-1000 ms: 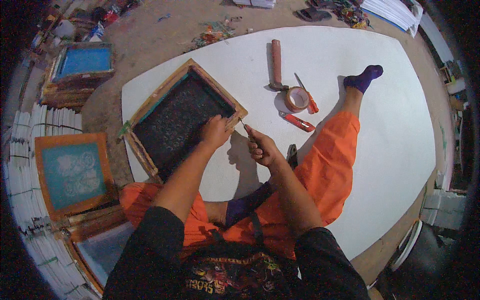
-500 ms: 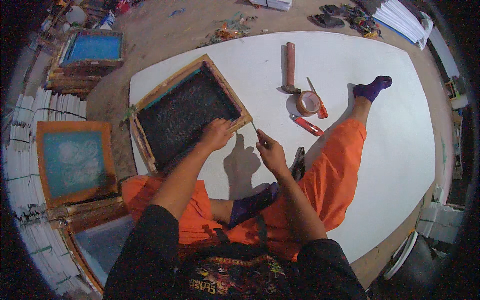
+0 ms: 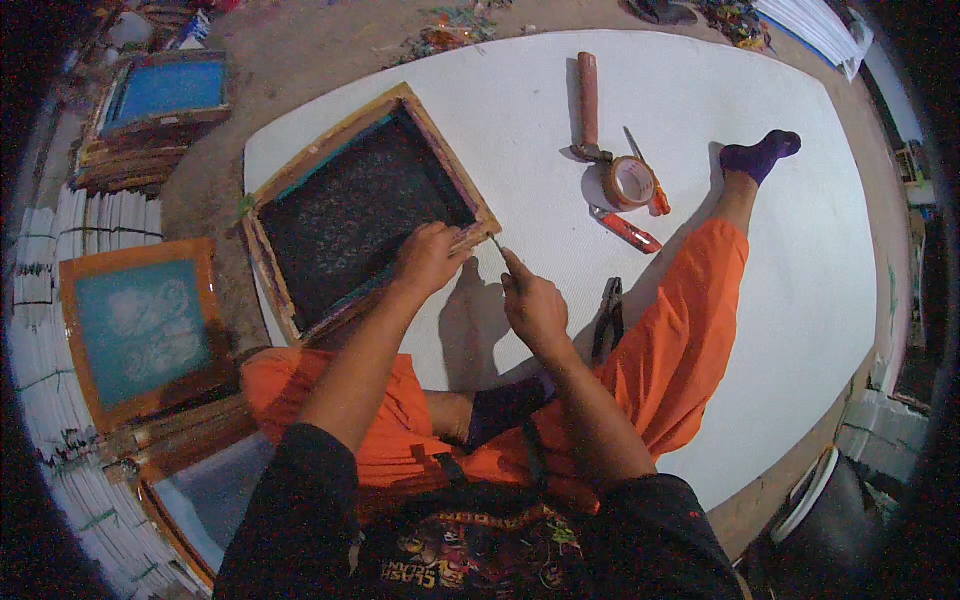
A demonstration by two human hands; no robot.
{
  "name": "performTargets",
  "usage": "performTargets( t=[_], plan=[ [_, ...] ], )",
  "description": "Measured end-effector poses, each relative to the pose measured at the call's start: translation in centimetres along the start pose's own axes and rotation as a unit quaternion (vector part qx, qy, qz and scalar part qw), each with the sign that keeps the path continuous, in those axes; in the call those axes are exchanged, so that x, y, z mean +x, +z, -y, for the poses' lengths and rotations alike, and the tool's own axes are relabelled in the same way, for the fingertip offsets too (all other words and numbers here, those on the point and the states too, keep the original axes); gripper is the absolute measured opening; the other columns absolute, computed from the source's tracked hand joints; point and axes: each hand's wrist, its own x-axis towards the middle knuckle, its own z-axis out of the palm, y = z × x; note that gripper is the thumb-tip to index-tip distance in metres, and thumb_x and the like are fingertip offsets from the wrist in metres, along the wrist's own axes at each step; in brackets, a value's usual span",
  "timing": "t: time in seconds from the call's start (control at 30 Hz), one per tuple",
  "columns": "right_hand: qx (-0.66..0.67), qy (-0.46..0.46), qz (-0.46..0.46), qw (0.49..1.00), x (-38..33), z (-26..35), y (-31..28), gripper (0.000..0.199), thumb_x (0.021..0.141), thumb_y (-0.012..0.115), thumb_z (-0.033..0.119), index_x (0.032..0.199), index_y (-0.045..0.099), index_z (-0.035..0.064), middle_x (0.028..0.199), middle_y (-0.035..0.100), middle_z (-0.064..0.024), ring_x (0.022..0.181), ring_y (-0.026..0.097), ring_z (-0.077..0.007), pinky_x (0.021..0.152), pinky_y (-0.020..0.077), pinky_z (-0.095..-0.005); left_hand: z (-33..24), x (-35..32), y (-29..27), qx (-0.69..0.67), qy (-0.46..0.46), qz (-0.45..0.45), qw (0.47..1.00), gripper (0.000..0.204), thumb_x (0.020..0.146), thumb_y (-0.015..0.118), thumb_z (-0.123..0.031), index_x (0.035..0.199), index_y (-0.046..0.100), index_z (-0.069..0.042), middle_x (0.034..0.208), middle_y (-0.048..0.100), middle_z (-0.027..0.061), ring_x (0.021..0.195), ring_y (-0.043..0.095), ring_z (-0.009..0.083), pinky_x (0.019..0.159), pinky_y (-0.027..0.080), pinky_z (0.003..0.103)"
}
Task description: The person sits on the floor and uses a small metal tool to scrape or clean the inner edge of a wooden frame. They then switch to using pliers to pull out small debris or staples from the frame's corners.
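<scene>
Wooden frame [image 3: 328, 150] with dark mesh [image 3: 355, 220] is noted left of centre in the frame of view, set on the white sheet [image 3: 790, 310] with one corner pointed toward the top edge. Its lower-right rail is gripped near the right-hand corner by the left hand [image 3: 430, 260]; the grip is closed over the wood, fingers on the inner side.

A thin-shanked tool [image 3: 499, 247] is held by the right hand [image 3: 537, 312], just right of centre. Its handle is enclosed in the curled fingers, the index finger laid along it, and the grip is pressed firmly together. The shank is directed up and left, and its tip is placed at the right-hand corner of the frame (whether the wood is entered by the tip cannot be told).

Right of the upper centre, a hammer [image 3: 588, 100] is laid with its head toward the bottom of the view. Close below the head are found a roll of brown tape [image 3: 612, 188], an orange-handled blade [image 3: 660, 203] partly hidden by the roll, and a red utility knife [image 3: 627, 230]. Dark-handled pliers [image 3: 609, 318] are seen beside the orange trouser leg [image 3: 685, 340], right of the right hand.

At the left edge, a teal-meshed screen [image 3: 145, 325] is propped near stacked white paper [image 3: 45, 390]; a blue-meshed screen [image 3: 165, 92] is stacked in the upper left.
</scene>
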Motion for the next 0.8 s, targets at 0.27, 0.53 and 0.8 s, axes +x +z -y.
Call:
performTargets(
  t=[0.27,0.53,0.8],
  plan=[
    [0.18,-0.047,-0.083,0.979,1.7,-3.0,2.5,0.048,0.106,0.052,0.033,0.154,0.047,0.031,0.103,0.075,-0.0194,0.088,0.073,-0.0416,0.076,0.0565,-0.0548,-1.1,0.0,0.0,-0.014,-0.01,-0.028,0.999,0.042,0.089,0.075,-0.039,0.113,0.073,-0.004,0.101,0.07,0.0177,0.094,0.067,0.0384,0.086,0.055,0.048],
    [0.054,0.014,0.019,0.998,0.6,-0.2,-0.4,0.049,0.105,0.053,0.03,0.154,0.046,0.0293,0.103,0.075,-0.0196,0.089,0.072,-0.0434,0.075,0.0563,-0.0555,-0.8,-0.1,0.1,-0.017,-0.012,-0.03,0.999,0.05,0.083,0.081,-0.034,0.12,0.072,-0.003,0.108,0.067,0.0153,0.1,0.066,0.0371,0.088,0.054,0.046],
    [0.0,0.048,0.027,0.998,0.2,3.4,-1.8,0.047,0.102,0.052,0.023,0.149,0.051,0.0207,0.097,0.074,-0.0238,0.088,0.073,-0.0454,0.077,0.0566,-0.0576,-0.6,0.5,0.1,-0.003,0.007,-0.03,1.0,0.042,0.083,0.078,-0.037,0.112,0.074,-0.007,0.104,0.07,0.0169,0.096,0.068,0.0396,0.085,0.055,0.051]
  ],
)
